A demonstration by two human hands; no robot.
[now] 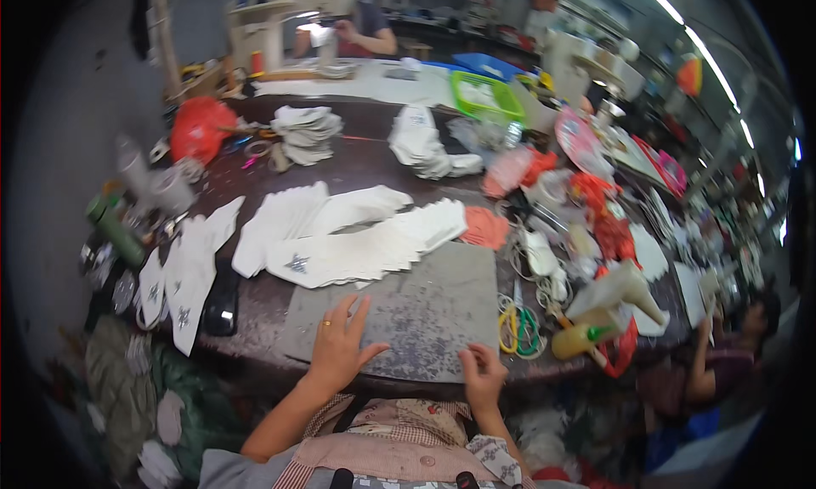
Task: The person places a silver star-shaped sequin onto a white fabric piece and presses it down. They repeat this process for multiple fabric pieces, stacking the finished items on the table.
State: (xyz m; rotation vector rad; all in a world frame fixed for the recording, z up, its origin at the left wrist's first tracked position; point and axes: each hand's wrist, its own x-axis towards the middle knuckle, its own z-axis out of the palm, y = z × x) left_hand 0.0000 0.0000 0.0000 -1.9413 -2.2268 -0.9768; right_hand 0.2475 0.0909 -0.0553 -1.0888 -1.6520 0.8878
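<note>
My left hand (342, 346) lies with fingers spread on the left part of a worn grey board (425, 306), a ring on one finger. At the board's front right edge, my right hand (483, 374) has its fingers curled in; whatever they hold, if anything, is hidden. Just beyond the board, fanned stacks of white cut pieces (357, 247) overlap its far edge; the front one bears a dark star-like motif. To the right of the board lie green-handled scissors (529, 332) and yellow-handled scissors (508, 327).
More white pieces (194, 277) lie at left beside a black phone-like object (221, 300). Farther back are white stacks (308, 134), a red bag (202, 132) and a green basket (489, 96). Bottles (578, 340) and bags crowd the right. People sit across the table and at far right.
</note>
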